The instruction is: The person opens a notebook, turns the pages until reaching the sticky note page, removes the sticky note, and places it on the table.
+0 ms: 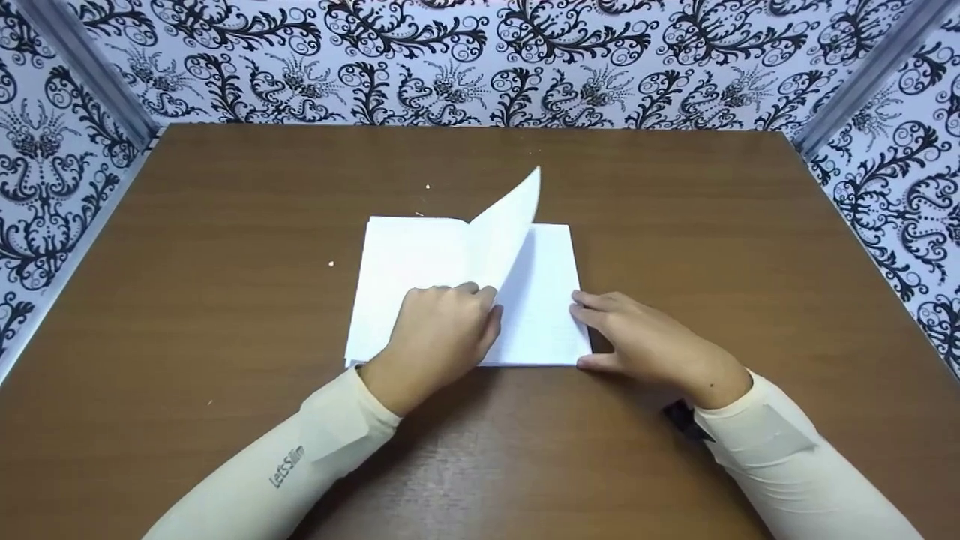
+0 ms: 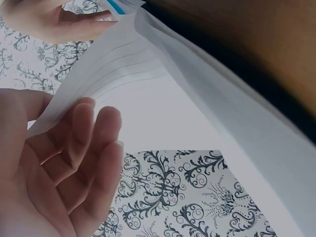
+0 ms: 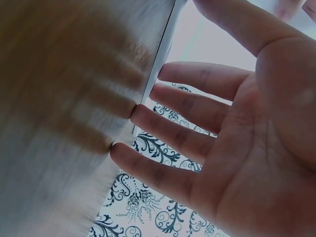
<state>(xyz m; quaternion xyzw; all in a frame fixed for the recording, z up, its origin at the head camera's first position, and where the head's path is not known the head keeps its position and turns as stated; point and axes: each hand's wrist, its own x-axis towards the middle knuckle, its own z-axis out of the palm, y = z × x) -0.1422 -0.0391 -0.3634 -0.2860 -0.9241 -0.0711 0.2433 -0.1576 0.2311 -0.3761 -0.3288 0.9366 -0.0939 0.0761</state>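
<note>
Paper lies on brown table between patterned walls

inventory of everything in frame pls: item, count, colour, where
notebook: 1, white lined pages, lying open at the table's centre
raised page: 1, white, standing up over the notebook's middle
table: 1, brown wood grain, fills the view
crumbs: a few, pale, on the table left of and behind the notebook
walls: 3, white with black floral print, around the table
left hand: 1, holds the raised page's lower edge
right hand: 1, fingers straight, at the notebook's right edge
sleeves: 2, cream, on both forearms
</note>
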